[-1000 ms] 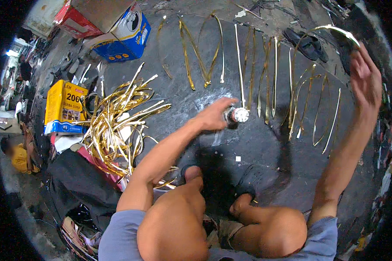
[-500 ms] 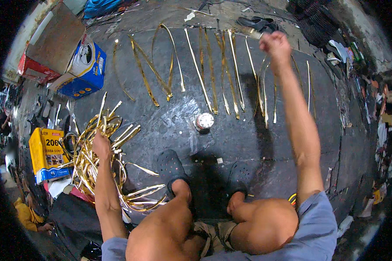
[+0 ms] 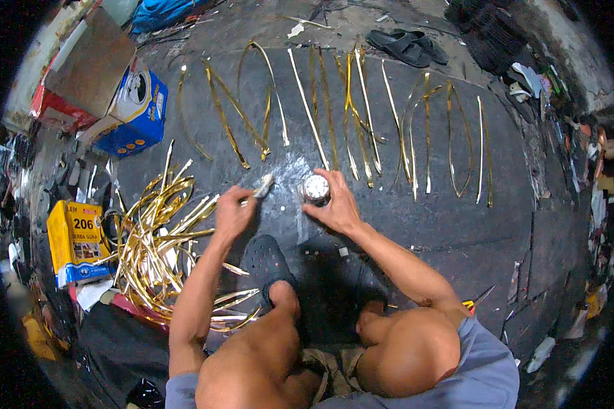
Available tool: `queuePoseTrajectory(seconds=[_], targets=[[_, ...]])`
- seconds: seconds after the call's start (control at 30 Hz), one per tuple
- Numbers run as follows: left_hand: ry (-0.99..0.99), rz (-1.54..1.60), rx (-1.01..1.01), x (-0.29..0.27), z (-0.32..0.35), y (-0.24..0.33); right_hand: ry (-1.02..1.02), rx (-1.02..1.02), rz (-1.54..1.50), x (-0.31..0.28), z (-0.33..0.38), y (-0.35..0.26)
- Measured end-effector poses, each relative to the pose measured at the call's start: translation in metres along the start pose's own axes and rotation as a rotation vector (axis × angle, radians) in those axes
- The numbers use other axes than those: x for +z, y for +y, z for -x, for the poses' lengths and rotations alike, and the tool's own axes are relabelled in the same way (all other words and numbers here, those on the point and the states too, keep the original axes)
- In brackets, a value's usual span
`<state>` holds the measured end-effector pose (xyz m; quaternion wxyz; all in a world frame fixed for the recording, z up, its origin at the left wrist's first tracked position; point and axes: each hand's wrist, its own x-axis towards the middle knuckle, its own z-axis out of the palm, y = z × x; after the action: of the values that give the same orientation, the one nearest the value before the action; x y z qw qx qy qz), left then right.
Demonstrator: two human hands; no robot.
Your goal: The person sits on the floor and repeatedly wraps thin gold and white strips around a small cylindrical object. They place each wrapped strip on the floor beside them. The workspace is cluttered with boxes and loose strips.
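Note:
My left hand is closed on a small brush with a whitish tip, just right of a tangled heap of shiny gold strips. My right hand curls its thumb and fingers around a small round can with a white top. The can stands on the dark floor mat, in front of my feet. Beyond both hands, several gold strips lie spread in a row across the mat, some bent into narrow loops.
At the left stand a yellow box and an open blue carton. Black sandals lie past the mat's far edge. My clog is close below my left hand. Scraps line the right side.
My right hand has come down from the far right strips onto the can. My left hand has left the gold heap, moved right, and now holds the brush.

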<state>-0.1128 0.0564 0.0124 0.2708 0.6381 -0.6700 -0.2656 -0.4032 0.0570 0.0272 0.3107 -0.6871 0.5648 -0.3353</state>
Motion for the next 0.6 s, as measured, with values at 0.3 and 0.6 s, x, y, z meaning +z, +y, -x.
queuePoseTrajectory(seconds=[0.3,0.6], targets=[[-0.398,0.887,-0.57,0.047,-0.012,0.051,0.3,0.193,-0.512,-0.007,-0.013,0.003],[-0.744,1.528,-0.585,0.024,0.006,0.044,0.185,0.309,-0.29,-0.025,-0.008,-0.004]])
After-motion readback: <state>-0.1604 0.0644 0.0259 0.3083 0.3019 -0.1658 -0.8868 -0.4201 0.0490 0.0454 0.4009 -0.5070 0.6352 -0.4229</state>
